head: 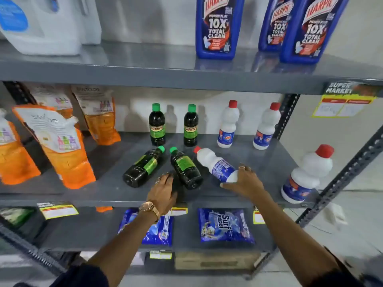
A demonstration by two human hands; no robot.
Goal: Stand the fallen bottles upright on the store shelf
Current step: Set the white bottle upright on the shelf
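On the grey middle shelf point(107, 189) three bottles lie on their sides. One dark green-capped bottle point(143, 166) lies to the left. A second dark bottle point(185, 169) lies beside it, and my left hand point(163, 193) rests at its base with the fingers spread. A white red-capped bottle point(215, 163) lies to the right, and my right hand point(244, 181) wraps around its base. Behind them two dark bottles point(157, 125) point(191, 126) and two white bottles point(227, 125) point(266, 127) stand upright. A larger-looking white bottle point(306, 175) stands at the front right.
Orange refill pouches point(60, 146) lean at the left of the same shelf. Blue Harpic bottles point(218, 27) and white jugs point(41, 23) stand on the shelf above. Blue detergent packets point(224, 224) lie on the shelf below. A perforated metal upright point(342, 172) frames the right side.
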